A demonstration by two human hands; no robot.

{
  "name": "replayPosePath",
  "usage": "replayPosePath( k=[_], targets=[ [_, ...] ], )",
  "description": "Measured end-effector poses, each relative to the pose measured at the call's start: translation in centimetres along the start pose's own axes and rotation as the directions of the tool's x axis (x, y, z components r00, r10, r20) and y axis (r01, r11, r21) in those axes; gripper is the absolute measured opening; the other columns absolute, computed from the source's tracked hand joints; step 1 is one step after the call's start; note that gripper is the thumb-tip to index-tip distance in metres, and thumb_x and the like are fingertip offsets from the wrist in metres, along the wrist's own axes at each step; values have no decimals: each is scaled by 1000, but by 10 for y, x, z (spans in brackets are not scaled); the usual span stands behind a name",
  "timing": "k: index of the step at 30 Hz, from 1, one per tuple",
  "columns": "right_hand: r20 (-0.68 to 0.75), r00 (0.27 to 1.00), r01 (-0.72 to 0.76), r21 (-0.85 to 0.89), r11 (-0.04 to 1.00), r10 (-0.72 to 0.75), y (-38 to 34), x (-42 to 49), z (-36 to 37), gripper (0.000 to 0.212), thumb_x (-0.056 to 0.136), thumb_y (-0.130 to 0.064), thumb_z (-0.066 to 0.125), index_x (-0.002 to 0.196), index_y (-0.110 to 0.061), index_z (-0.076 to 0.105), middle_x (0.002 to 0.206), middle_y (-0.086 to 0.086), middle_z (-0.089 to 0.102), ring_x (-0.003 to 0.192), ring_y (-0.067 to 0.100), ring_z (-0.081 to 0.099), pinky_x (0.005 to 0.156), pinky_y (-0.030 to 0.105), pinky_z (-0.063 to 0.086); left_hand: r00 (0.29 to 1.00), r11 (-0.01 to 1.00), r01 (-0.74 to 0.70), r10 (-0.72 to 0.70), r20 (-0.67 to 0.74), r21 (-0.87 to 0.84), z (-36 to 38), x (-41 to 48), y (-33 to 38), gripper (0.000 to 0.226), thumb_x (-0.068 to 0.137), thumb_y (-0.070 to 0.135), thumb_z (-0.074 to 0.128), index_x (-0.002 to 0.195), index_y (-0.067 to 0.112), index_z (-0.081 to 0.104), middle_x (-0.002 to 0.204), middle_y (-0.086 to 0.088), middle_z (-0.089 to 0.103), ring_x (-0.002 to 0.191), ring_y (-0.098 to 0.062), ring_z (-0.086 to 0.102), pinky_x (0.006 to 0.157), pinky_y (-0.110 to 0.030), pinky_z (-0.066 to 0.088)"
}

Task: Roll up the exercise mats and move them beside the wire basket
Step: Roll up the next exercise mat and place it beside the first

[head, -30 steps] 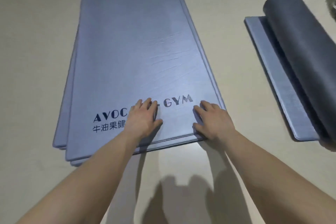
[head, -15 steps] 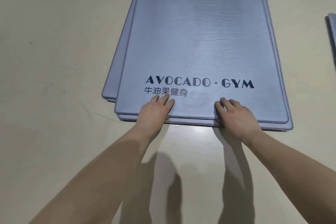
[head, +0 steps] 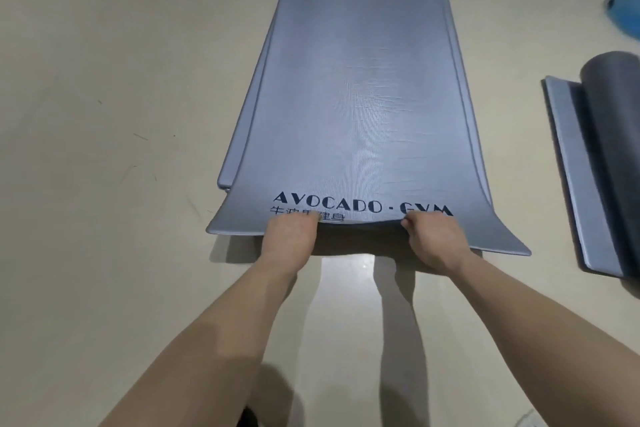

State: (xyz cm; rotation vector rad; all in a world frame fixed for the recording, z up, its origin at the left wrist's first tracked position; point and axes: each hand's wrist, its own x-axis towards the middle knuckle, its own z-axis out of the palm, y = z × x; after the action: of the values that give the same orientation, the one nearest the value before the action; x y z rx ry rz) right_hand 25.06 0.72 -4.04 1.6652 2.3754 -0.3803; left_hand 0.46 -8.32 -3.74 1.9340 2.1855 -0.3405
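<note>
While your left hand and right hand pinch the top mat at its lifted near edge, frame centre, curl it over tightly and evenly.

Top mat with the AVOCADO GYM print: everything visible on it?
The top mat is blue-grey, foam-like and finely ribbed, with dark lettering near its near end. It lies lengthwise on a stack of like mats on the floor. Its near edge is lifted and bowed, pinched by the left hand and right hand.
</note>
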Motion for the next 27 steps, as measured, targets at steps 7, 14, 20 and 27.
replayPosePath(
  k=[7, 14, 20, 27],
  targets=[
    [-119, 987, -110, 19, 994, 112, 11, -33, 0, 27, 109, -42, 38, 93, -23, 49, 91, 8, 72, 73, 31, 52, 68, 37, 35, 998, 998, 1, -6, -67, -69, -12, -4, 11, 31, 98, 5, 51, 127, 16, 54, 112, -10, 68, 99, -31, 64, 72, -36, 40],
    [-368, 930, -21, -119, 993, -24, 23, 23, 31, 37, 104, -45, 49, 87, -19, 70, 78, 3, 67, 72, 30, 57, 77, 41, 35, 921, 979, 128, -177, -347, -160, 25, 34, 9, 8, 99, 18, 64, 106, 20, 61, 107, -5, 58, 90, -22, 41, 74, -33, 31],
    [-385, 908, 110, -155, 982, -162, 34, 61, 61, 28, 92, -42, 71, 82, -15, 73, 88, 9, 60, 84, 35, 53, 83, 47, 36, 930, 968, 63, -145, -339, -241, 64, 43, -6, 28, 101, 40, 56, 96, 15, 69, 96, -5, 65, 92, -30, 58, 63, -39, 42],
    [-500, 845, 81, -233, 969, -191, 21, 30, 86, 20, 89, -19, 76, 76, -14, 62, 77, 7, 54, 74, 32, 47, 74, 43, 29, 987, 984, -148, 140, -81, -101, 119, 8, -20, 74, 93, 61, 61, 151, 17, 46, 164, -5, 36, 152, -26, 32, 125, -43, 22]
  ],
)
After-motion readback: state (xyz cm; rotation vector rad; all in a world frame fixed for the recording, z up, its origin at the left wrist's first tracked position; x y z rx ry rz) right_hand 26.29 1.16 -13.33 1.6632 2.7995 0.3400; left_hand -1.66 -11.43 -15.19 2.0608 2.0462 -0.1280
